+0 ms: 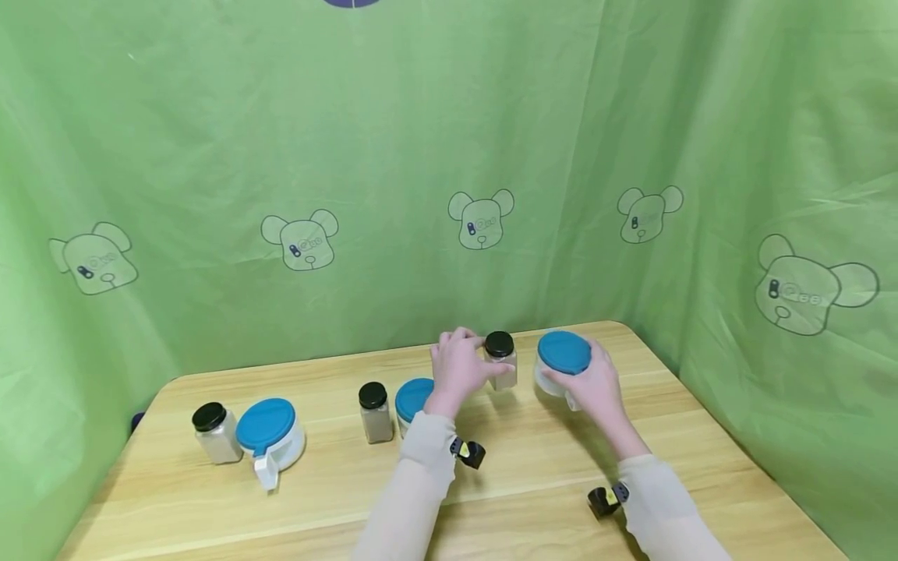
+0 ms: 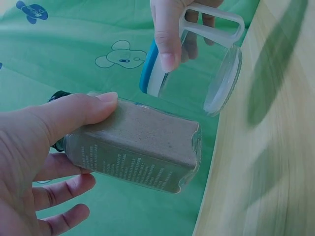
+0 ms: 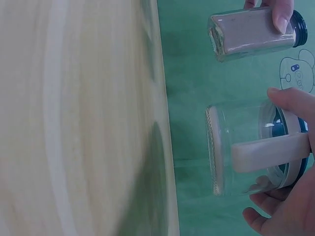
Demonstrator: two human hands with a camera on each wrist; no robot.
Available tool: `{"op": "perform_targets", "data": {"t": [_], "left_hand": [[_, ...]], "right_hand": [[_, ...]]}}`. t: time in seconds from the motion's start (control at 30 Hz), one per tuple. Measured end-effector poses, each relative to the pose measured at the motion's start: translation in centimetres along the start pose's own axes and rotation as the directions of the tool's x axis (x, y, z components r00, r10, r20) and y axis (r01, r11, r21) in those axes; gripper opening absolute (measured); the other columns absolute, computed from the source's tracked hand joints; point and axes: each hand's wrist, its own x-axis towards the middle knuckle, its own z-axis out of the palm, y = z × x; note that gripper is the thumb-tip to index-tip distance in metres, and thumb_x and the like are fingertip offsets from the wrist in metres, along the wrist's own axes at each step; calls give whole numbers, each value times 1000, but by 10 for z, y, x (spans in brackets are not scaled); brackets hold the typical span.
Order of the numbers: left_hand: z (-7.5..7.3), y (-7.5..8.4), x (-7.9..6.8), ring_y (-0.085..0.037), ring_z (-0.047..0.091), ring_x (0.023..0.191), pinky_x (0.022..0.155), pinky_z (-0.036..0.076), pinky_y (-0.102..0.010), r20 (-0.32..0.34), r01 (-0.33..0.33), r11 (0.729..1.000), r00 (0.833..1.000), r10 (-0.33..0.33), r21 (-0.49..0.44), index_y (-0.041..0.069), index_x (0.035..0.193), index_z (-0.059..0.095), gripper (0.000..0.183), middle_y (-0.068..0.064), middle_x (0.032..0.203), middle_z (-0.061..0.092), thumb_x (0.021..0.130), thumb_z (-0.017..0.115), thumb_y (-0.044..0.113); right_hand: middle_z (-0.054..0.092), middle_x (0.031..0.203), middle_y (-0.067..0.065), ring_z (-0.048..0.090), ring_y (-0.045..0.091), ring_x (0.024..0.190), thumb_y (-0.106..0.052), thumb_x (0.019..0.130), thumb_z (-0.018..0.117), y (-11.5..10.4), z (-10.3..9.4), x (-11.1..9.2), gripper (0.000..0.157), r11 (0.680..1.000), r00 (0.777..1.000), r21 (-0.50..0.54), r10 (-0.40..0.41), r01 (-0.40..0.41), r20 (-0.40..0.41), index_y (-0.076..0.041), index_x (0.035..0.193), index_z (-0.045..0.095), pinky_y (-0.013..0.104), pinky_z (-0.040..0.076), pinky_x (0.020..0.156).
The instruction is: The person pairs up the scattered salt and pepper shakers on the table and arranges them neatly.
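Observation:
My left hand (image 1: 456, 370) pinches a square glass spice jar (image 2: 142, 135) between thumb and forefinger, near its black lid (image 1: 499, 344). Greyish-brown powder fills it, and small white print covers one side. In the left wrist view its base is off the table. To the right, my right hand (image 1: 595, 383) grips a round clear jar (image 3: 241, 123) around its blue lid (image 1: 564, 352). This jar has a white handle (image 3: 270, 152) and a little white stuff at its bottom. It too is held above the wood, a short gap from the spice jar.
Another black-lidded spice jar (image 1: 376, 417) stands beside a blue-lidded jar (image 1: 412, 396), partly hidden by my left arm. A similar pair, a spice jar (image 1: 218, 438) and a handled jar (image 1: 281, 448), stands at left. Green curtains (image 1: 393, 156) surround the wooden table (image 1: 533, 499).

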Motion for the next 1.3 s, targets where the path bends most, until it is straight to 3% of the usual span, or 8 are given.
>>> {"op": "perform_targets", "data": {"t": [0.27,0.87,1.3], "left_hand": [[5,-3,-8,-23,50,110,98,36,-43,-30,-15,1000,999,14,-22,15,121,70,70,1,120,64,67,82,57],[9,4,-14,-24,51,112,97,37,-44,-26,-32,999,999,31,-9,16,119,71,67,1,120,65,67,82,57],[23,10,-18,-22,52,115,97,37,-44,25,-56,997,998,54,51,21,118,72,65,4,120,65,67,80,61]], "right_hand": [[40,144,32,42,48,130,-44,73,83,-4,-1,-10,105,1000,1000,-16,-4,5,24,4,148,27,64,37,106],[38,146,31,42,49,130,-44,73,83,-3,-7,-20,107,999,999,-33,18,-17,31,2,150,24,66,38,104],[40,143,33,43,51,128,-45,73,82,6,-8,-23,106,998,1000,-60,-5,6,23,4,148,26,67,39,102]]}}
